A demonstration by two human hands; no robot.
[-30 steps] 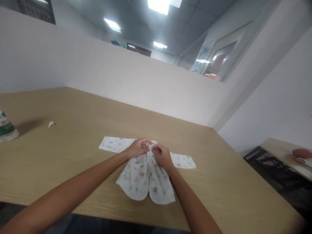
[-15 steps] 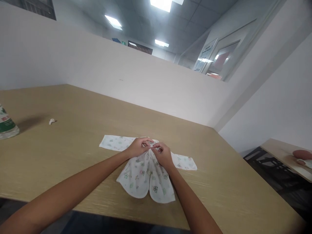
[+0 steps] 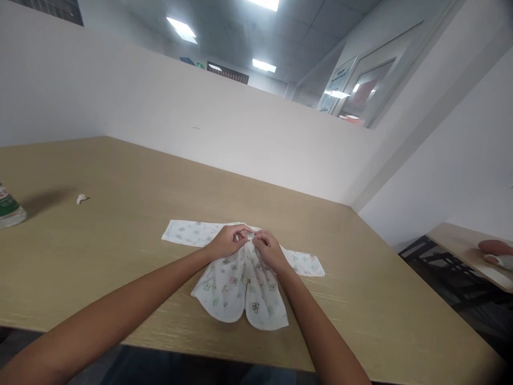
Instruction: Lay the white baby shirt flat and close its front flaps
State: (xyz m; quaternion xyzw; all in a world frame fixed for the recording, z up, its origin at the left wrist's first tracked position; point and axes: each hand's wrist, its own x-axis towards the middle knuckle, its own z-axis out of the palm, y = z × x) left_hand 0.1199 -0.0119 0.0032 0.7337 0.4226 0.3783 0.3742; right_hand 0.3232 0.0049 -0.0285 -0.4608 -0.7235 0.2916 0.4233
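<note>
A small white baby shirt point(image 3: 240, 291) with a green and pink print lies flat on the wooden table point(image 3: 120, 251), sleeves spread to both sides. My left hand point(image 3: 226, 243) and my right hand point(image 3: 269, 250) meet at the shirt's neck opening. Both pinch the front edges of the cloth together, fingers closed. A small fastener shows lower down on the front of the shirt.
A plastic bottle point(image 3: 8, 208) with a green label stands at the far left edge. A small white object point(image 3: 81, 198) lies near it. White partition walls close the table's far side. Another table point(image 3: 473, 256) stands at the right, with someone's hand point(image 3: 495, 251) on it.
My hands have stayed at the shirt's neck, fingers shifting slightly on the cloth. The view has tilted a little, so the bottle sits further off the left edge.
</note>
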